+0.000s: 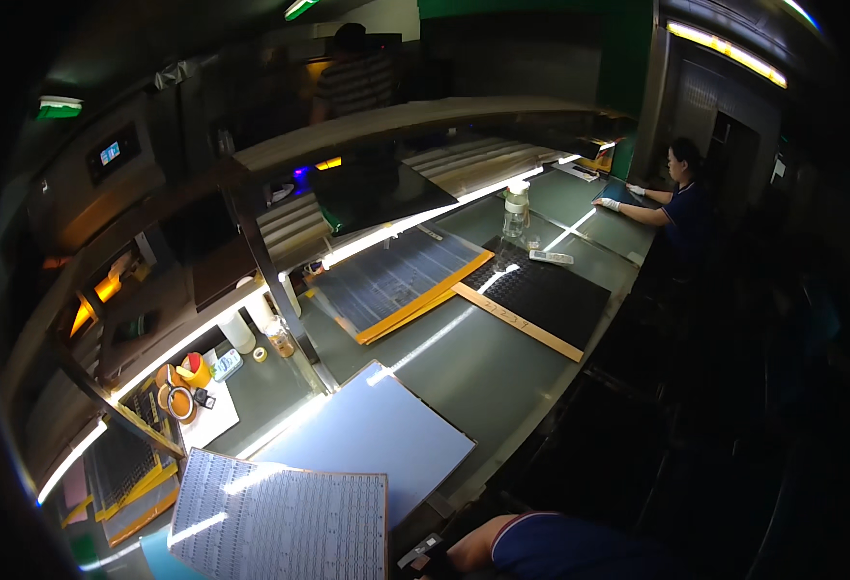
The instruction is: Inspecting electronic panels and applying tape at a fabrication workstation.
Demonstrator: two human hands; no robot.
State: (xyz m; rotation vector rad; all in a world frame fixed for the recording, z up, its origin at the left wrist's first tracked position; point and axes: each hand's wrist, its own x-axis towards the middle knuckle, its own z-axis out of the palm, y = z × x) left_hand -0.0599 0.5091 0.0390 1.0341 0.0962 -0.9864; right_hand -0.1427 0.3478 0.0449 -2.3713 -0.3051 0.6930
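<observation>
Sheet point(280, 522) with a fine printed pattern is right up front at the lower edge, overlapping a plain pale-blue board point(377, 425) on the desk point(488, 362). Right forearm point(476, 548) pokes in just beside it, navy sleeve point(570, 548) on it and a dark thing point(420, 554) near the wrist. Can't tell if either hand is spread or pinching anything, neither one shows. Further along the desk: a stack of orange-edged sheets point(396, 275), then a black mat point(570, 300) with a wooden strip point(517, 321) across its near edge. Past those, a white remote point(552, 258) and a clear bottle point(515, 215). At the far end, a co-worker point(688, 208) in white gloves point(609, 204).
</observation>
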